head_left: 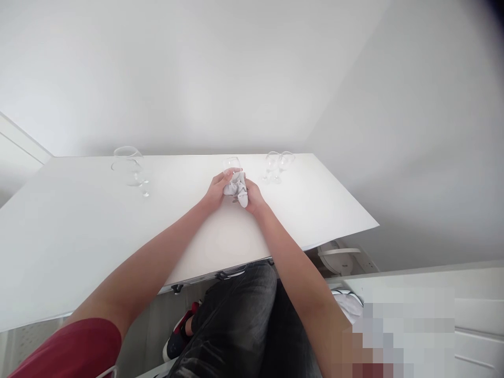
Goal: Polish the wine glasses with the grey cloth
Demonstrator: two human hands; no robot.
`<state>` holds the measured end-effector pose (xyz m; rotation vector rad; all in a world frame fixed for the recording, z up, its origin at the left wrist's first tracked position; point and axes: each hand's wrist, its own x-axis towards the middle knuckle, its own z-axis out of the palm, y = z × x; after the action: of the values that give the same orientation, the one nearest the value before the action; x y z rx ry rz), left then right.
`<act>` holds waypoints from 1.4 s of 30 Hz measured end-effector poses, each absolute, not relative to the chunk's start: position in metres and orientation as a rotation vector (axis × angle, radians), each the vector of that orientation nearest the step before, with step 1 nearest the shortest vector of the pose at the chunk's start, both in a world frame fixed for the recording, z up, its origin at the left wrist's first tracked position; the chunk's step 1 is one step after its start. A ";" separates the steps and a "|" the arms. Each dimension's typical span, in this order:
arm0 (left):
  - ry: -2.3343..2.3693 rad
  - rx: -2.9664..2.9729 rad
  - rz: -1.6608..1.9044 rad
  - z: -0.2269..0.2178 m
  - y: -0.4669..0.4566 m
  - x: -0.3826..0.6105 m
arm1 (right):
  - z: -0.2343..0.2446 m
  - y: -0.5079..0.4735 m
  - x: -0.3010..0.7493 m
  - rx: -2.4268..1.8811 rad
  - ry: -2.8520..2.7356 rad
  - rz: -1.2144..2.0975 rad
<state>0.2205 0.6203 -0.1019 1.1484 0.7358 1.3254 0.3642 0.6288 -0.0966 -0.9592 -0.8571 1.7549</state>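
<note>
Dark trousers (236, 320) are seen below the surface's near edge, with a shoe (177, 336) to their left; that edge is crossed by both forearms (165, 241). A pale rounded object (340, 261) is partly hidden by the surface (220, 231) at its right. Toward the middle of the far edge, a clear glass (232, 162) is grasped by the left hand (218, 190), and a grey cloth (240, 191) is gripped against it by the right hand (254, 195); the glass's lower part is mostly blocked by both. Overlapping glassware (134, 178) is placed near the far left corner, two stemmed glasses (279, 161) near the far right corner. The far edge is backed by a wall (177, 79).
</note>
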 end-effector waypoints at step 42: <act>0.613 0.958 1.493 -0.101 0.623 0.213 | -0.113 0.631 0.358 -0.822 -1.430 1.553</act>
<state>0.2126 0.6232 -0.1009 0.9584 0.6125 1.4934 0.3582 0.6315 -0.1128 -0.8218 -1.4296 1.5527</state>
